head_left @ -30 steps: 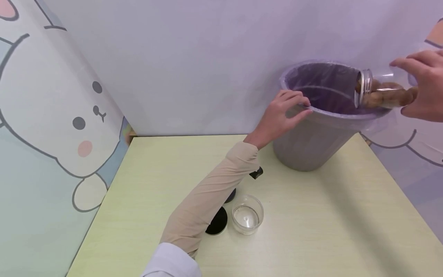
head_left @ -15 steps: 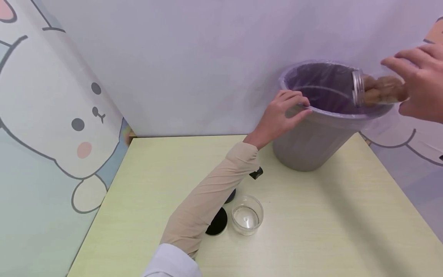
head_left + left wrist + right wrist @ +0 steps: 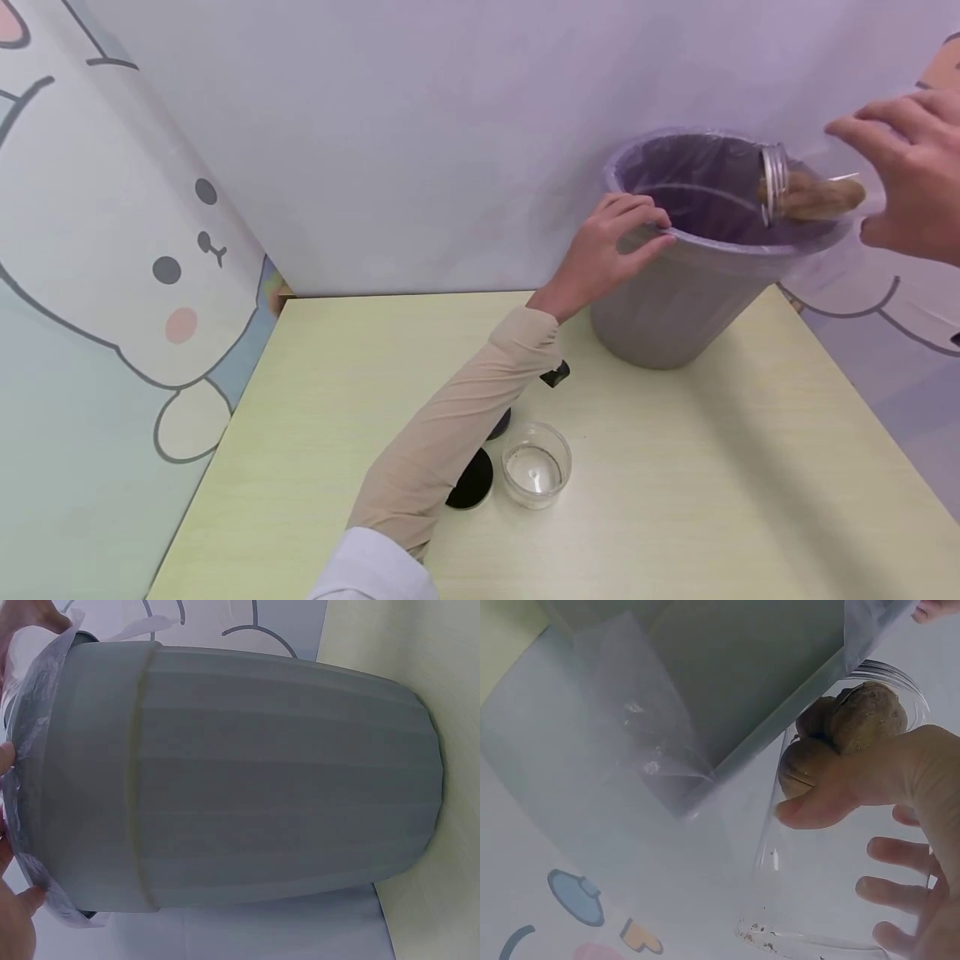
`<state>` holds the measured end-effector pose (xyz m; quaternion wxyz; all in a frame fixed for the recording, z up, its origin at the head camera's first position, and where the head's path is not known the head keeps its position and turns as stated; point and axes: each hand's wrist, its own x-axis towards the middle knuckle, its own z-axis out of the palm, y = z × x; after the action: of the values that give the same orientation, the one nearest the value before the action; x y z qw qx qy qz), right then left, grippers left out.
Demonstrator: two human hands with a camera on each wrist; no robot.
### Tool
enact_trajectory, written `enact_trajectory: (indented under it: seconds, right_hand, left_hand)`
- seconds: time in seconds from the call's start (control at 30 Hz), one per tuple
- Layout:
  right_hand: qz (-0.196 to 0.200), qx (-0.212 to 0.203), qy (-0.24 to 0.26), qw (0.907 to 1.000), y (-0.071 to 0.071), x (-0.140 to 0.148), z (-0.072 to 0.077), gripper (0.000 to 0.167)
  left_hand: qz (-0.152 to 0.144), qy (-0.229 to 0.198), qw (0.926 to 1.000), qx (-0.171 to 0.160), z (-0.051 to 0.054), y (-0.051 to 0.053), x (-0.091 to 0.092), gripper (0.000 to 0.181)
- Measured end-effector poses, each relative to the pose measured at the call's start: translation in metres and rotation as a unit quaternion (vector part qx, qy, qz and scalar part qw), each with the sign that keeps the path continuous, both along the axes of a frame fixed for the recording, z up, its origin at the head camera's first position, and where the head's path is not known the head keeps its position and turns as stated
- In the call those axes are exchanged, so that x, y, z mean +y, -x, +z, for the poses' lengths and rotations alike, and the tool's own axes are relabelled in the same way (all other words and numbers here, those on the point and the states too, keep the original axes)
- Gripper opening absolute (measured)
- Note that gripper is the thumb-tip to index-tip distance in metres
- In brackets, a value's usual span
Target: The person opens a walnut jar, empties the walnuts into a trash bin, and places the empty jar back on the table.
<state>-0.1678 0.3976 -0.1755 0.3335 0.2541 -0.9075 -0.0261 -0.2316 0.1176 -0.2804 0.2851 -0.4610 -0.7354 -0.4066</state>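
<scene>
My right hand (image 3: 911, 183) grips a clear jar (image 3: 817, 885), thumb on one side and fingers round the other in the right wrist view. The jar lies on its side, its mouth over the opening of a grey trash can (image 3: 660, 308). Several brown, walnut-like nuts (image 3: 870, 716) are bunched near the mouth; small crumbs lie at the jar's base. My left hand (image 3: 600, 254) pinches the near rim of the can, where a thin clear bag liner (image 3: 641, 727) is folded over the edge. The inside bottom of the can is hidden.
On the pale wooden table (image 3: 675, 500) stands a clear round open container (image 3: 536, 467). Black round lids (image 3: 471, 482) lie beside it, partly under my left sleeve (image 3: 457, 417). A small black piece (image 3: 555, 374) lies farther back. Walls stand close behind the can.
My right hand has moved slightly left, bringing the jar farther over the can. The nuts have slid toward the jar's mouth. My left hand stays on the rim.
</scene>
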Motion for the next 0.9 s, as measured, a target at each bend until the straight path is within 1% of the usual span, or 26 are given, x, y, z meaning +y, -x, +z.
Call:
enact_trajectory:
  seconds: [0.03, 0.1, 0.13, 0.17, 0.27, 0.33, 0.43, 0.47, 0.57, 0.63, 0.7, 0.83, 0.9]
  right_hand:
    - [0.003, -0.001, 0.003, 1.0, 0.0005, 0.0005, -0.0003, 0.1]
    - [-0.013, -0.005, -0.008, 0.9999, 0.0002, 0.0002, -0.0015, 0.101]
    - [-0.015, -0.005, -0.01, 0.9998, 0.0002, -0.0002, -0.0017, 0.101]
    - [-0.026, -0.006, -0.02, 0.9994, -0.0004, -0.0013, -0.002, 0.101]
    - [-0.038, 0.005, -0.056, 0.9977, -0.0018, -0.0041, -0.001, 0.105]
    - [-0.024, 0.019, -0.082, 0.9962, -0.0018, -0.0054, 0.0009, 0.108]
    - [-0.021, 0.032, -0.125, 0.9915, -0.0016, -0.0067, 0.0019, 0.113]
    - [-0.019, 0.034, -0.132, 0.9905, -0.0014, -0.0068, 0.0017, 0.113]
    - [-0.043, 0.027, -0.151, 0.9873, -0.0003, -0.007, -0.0003, 0.111]
    - [-0.055, 0.019, -0.153, 0.9865, 0.0011, -0.0062, -0.0008, 0.11]
    - [-0.054, 0.012, -0.144, 0.9881, 0.0028, -0.0048, -0.0004, 0.109]
    - [-0.037, 0.004, -0.118, 0.9923, 0.0042, -0.0028, 0.0003, 0.107]
    - [-0.046, -0.002, -0.121, 0.9915, 0.0033, -0.0033, -0.0007, 0.106]
  left_hand:
    - [0.0, 0.0, 1.0, -0.002, -0.0001, 0.0, 0.0, 0.016]
    - [-0.001, 0.0, 1.0, -0.002, -0.0003, 0.0002, 0.0, 0.015]
    - [-0.002, -0.001, 1.0, 0.0, -0.0005, 0.0004, -0.0001, 0.015]
    - [-0.001, 0.001, 1.0, -0.002, -0.0004, 0.0005, -0.0003, 0.015]
    - [0.0, 0.003, 1.0, -0.001, -0.0007, 0.0014, -0.0006, 0.015]
    - [0.0, 0.004, 1.0, -0.002, -0.0009, 0.0019, -0.0008, 0.015]
    - [-0.001, 0.003, 1.0, -0.002, -0.0017, 0.0023, -0.0009, 0.014]
    - [-0.001, 0.003, 1.0, -0.004, -0.0019, 0.0021, -0.0011, 0.014]
    - [-0.002, 0.001, 1.0, -0.006, -0.0021, 0.001, -0.0016, 0.014]
    - [-0.001, 0.002, 1.0, -0.006, -0.0015, 0.0002, -0.0016, 0.015]
    - [-0.002, 0.002, 1.0, -0.004, -0.001, -0.0004, -0.0012, 0.015]
    - [0.0, 0.003, 1.0, -0.002, -0.0004, -0.0008, -0.0002, 0.015]
    - [-0.001, 0.003, 1.0, -0.004, -0.0006, -0.0008, -0.0002, 0.015]
